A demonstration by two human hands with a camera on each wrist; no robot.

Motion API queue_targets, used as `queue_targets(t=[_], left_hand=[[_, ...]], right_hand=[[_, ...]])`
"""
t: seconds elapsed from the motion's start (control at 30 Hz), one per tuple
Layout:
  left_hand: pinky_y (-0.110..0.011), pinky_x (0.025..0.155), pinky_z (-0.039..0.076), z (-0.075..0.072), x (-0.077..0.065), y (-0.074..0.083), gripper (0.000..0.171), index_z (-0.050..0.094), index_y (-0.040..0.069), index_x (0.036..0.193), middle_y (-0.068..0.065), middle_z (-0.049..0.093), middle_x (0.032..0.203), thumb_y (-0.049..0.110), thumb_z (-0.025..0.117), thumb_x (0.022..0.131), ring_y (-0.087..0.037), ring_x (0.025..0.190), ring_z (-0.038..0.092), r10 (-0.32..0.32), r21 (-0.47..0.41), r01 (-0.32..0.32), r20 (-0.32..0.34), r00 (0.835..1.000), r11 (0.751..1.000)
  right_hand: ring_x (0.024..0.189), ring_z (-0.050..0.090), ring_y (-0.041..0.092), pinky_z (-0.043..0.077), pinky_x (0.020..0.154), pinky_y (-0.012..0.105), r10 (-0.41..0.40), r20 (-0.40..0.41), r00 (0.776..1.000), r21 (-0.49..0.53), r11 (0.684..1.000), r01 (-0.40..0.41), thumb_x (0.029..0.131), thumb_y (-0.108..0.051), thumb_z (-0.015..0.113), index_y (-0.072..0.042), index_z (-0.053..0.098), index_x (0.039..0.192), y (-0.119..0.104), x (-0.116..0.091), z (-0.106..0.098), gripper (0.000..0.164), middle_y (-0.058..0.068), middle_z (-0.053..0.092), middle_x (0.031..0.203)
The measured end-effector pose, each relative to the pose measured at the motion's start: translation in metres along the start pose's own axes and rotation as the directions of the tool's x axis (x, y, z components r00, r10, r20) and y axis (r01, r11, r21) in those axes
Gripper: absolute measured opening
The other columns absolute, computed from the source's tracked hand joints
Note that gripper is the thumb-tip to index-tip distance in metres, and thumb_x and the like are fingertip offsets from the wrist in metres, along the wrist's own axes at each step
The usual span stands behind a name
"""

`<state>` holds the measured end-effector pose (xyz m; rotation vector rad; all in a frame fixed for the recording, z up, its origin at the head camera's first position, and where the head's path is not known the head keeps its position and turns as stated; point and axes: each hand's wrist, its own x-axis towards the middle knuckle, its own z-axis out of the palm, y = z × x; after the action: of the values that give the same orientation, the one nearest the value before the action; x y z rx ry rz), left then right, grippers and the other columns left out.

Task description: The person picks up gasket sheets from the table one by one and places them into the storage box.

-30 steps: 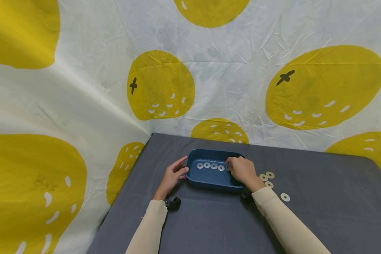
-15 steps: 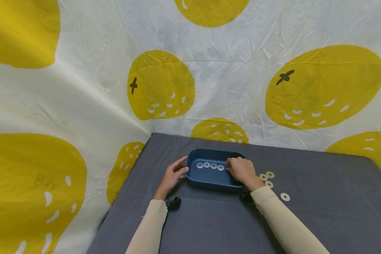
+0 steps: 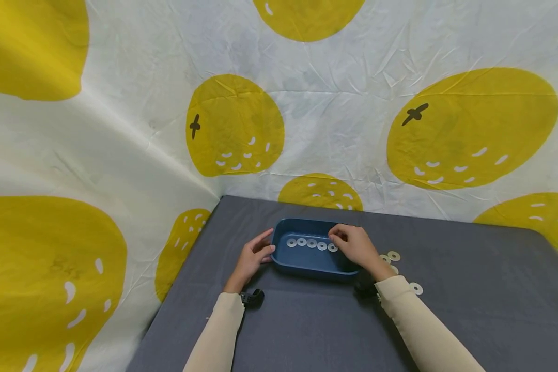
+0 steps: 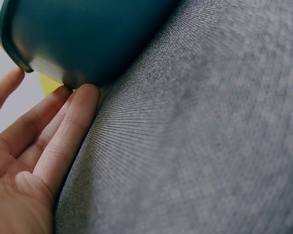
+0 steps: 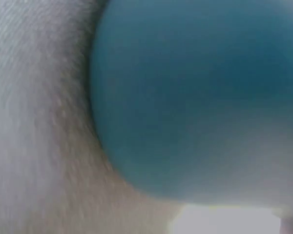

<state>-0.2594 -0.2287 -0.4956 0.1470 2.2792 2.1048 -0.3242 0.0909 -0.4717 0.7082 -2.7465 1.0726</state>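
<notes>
A blue rectangular tray (image 3: 302, 266) sits on the cloth. Inside it, several flat silver washers (image 3: 311, 243) form a row from the left end toward the middle. My left hand (image 3: 252, 258) steadies the tray's left end; in the left wrist view its nearly straight fingers (image 4: 68, 131) touch the outer wall. Over the right half of the tray is my right hand (image 3: 355, 247), fingers loosely bent and no washer seen in them. Just below its fingertips lies the rightmost washer (image 3: 332, 247) of the row. The right wrist view holds only the blurred tray wall (image 5: 185, 97).
Several more washers (image 3: 393, 256) lie on the table right of the tray, partly hidden by the right wrist; one washer (image 3: 416, 288) lies nearer, beside the sleeve. Grey cloth (image 3: 307, 330) covers the table. A fruit-print curtain (image 3: 335, 129) hangs behind and at the left.
My right hand has let go of the rightmost washer and lifted slightly, leaving that washer in view at the row's end. The left hand and tray have stayed in place.
</notes>
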Motion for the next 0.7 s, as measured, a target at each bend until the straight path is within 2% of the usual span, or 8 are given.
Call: queue_targets(t=[0.1, 0.2, 0.27, 0.47, 0.6, 0.7], left_hand=[[-0.039, 0.089, 0.062, 0.000, 0.000, 0.000, 0.056, 0.051, 0.014, 0.152, -0.028, 0.058, 0.142, 0.020, 0.069, 0.100, -0.029, 0.117, 0.066, -0.004, 0.003, 0.004, 0.007, 1.000, 1.000], [-0.039, 0.089, 0.062, 0.000, 0.000, 0.000, 0.056, 0.051, 0.014, 0.152, -0.028, 0.058, 0.142, 0.019, 0.068, 0.100, -0.031, 0.118, 0.065, -0.008, 0.004, 0.008, 0.009, 1.000, 1.000], [-0.039, 0.089, 0.062, 0.000, 0.000, 0.000, 0.055, 0.051, 0.014, 0.152, -0.028, 0.058, 0.142, 0.018, 0.068, 0.100, -0.033, 0.119, 0.065, -0.013, 0.000, 0.013, 0.008, 1.000, 1.000], [-0.035, 0.088, 0.062, 0.000, 0.000, 0.001, 0.056, 0.049, 0.014, 0.153, -0.029, 0.056, 0.143, 0.019, 0.068, 0.100, -0.043, 0.125, 0.061, -0.031, -0.010, 0.031, 0.018, 0.999, 0.999], [-0.042, 0.090, 0.062, 0.001, 0.000, 0.001, 0.056, 0.050, 0.014, 0.153, -0.029, 0.056, 0.143, 0.018, 0.067, 0.100, -0.042, 0.124, 0.061, -0.023, -0.002, 0.023, 0.016, 1.000, 1.000], [-0.048, 0.092, 0.060, 0.001, 0.001, 0.001, 0.055, 0.050, 0.014, 0.153, -0.030, 0.056, 0.142, 0.016, 0.066, 0.101, -0.043, 0.123, 0.062, -0.015, 0.000, 0.015, 0.010, 1.000, 1.000]], right_hand=[[0.062, 0.058, 0.010, 0.050, 0.057, 0.027, -0.004, -0.080, 0.997, 0.144, 0.989, 0.016, 0.101, -0.018, 0.066, -0.005, 0.074, 0.108, 0.008, -0.004, -0.014, 0.017, 0.009, 0.071, 0.079], [0.062, 0.060, 0.011, 0.050, 0.056, 0.025, 0.023, -0.157, 0.987, 0.180, 0.984, 0.005, 0.102, -0.021, 0.065, -0.006, 0.073, 0.108, 0.019, -0.010, -0.031, 0.017, 0.011, 0.070, 0.077], [0.063, 0.061, 0.014, 0.050, 0.055, 0.026, 0.052, -0.176, 0.983, 0.179, 0.984, -0.020, 0.103, -0.022, 0.064, -0.008, 0.072, 0.109, 0.027, -0.016, -0.044, 0.018, 0.012, 0.070, 0.078], [0.069, 0.064, 0.020, 0.049, 0.056, 0.026, 0.150, -0.135, 0.979, 0.070, 0.987, -0.142, 0.105, -0.027, 0.059, -0.011, 0.071, 0.112, 0.054, -0.046, -0.084, 0.021, 0.012, 0.071, 0.083], [0.070, 0.063, 0.021, 0.047, 0.056, 0.027, 0.172, -0.080, 0.982, 0.009, 0.985, -0.172, 0.106, -0.029, 0.058, -0.009, 0.070, 0.116, 0.070, -0.073, -0.106, 0.025, 0.013, 0.071, 0.086], [0.068, 0.060, 0.016, 0.045, 0.055, 0.027, 0.182, -0.035, 0.983, -0.023, 0.983, -0.183, 0.106, -0.028, 0.058, -0.006, 0.069, 0.117, 0.079, -0.091, -0.117, 0.027, 0.012, 0.070, 0.086]])
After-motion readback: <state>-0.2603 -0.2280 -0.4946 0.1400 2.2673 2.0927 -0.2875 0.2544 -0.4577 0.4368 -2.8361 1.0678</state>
